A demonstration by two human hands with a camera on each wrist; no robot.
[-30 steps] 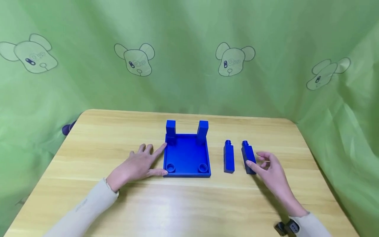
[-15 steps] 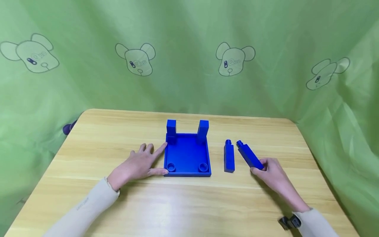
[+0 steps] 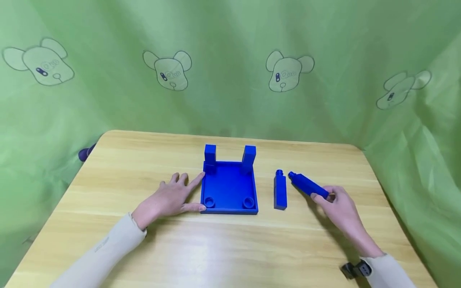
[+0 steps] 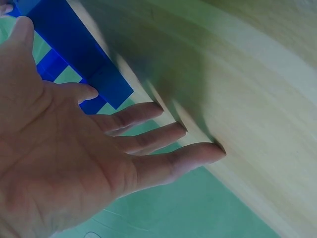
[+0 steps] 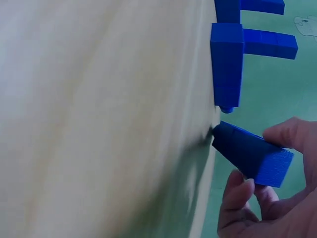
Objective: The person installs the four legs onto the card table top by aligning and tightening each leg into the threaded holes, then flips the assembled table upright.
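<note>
A square blue tray-like base (image 3: 230, 188) lies on the table, with two blue posts upright at its far corners and two round sockets at its near corners. My left hand (image 3: 173, 200) rests beside it, fingers spread, thumb and index finger touching its left side. To the right, my right hand (image 3: 340, 208) pinches the near end of a blue square leg (image 3: 307, 185). Its threaded tip points far left, near the table; the right wrist view shows the held end raised. A second blue leg (image 3: 280, 193) lies between the base and the held one.
The wooden table (image 3: 216, 252) has rounded far corners. Green curtains (image 3: 230, 100) printed with cartoon heads hang behind it and at the sides. A dark purple object (image 3: 84, 153) shows past the table's left edge.
My right hand has taken hold of the right-hand leg and drawn its near end to the right, swinging it into a slant. The left hand stays against the base.
</note>
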